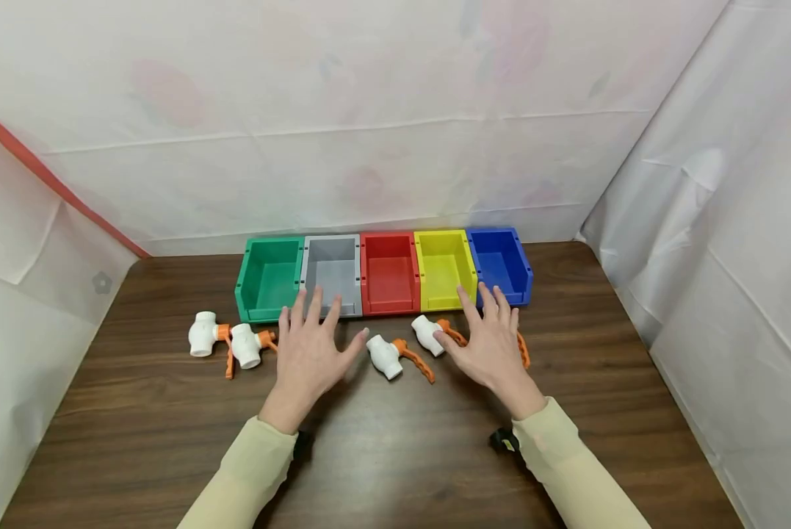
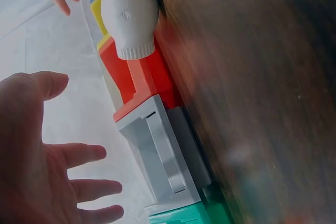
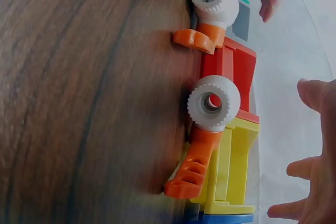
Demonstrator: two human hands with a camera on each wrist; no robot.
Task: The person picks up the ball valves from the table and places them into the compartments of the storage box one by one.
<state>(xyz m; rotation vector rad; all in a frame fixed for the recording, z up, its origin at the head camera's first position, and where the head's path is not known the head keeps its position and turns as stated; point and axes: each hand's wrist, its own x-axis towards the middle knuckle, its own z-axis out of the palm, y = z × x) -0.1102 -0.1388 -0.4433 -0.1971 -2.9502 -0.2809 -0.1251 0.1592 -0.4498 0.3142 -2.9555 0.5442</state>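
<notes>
My left hand (image 1: 311,360), fingers spread and holding nothing, hovers in front of the grey bin (image 1: 332,272). The right hand (image 1: 494,349) is likewise spread and holds nothing, over the table before the yellow bin (image 1: 443,268) and blue bin (image 1: 501,264). Between the hands lies a white valve (image 1: 385,358) with an orange handle. Another valve (image 1: 428,336) lies by the right thumb, and an orange handle (image 1: 524,351) shows past the right fingers, its valve body hidden. Left of the left hand are two valves (image 1: 203,334) (image 1: 246,346). The left wrist view shows a white valve body (image 2: 129,17) close up.
A red bin (image 1: 391,272) stands mid-row and a green bin (image 1: 272,275) at the row's left end. White patterned cloth (image 1: 382,117) hangs behind the brown wooden table (image 1: 395,470), with more cloth (image 1: 732,242) at the right. Small black objects (image 1: 503,440) sit by the wrists.
</notes>
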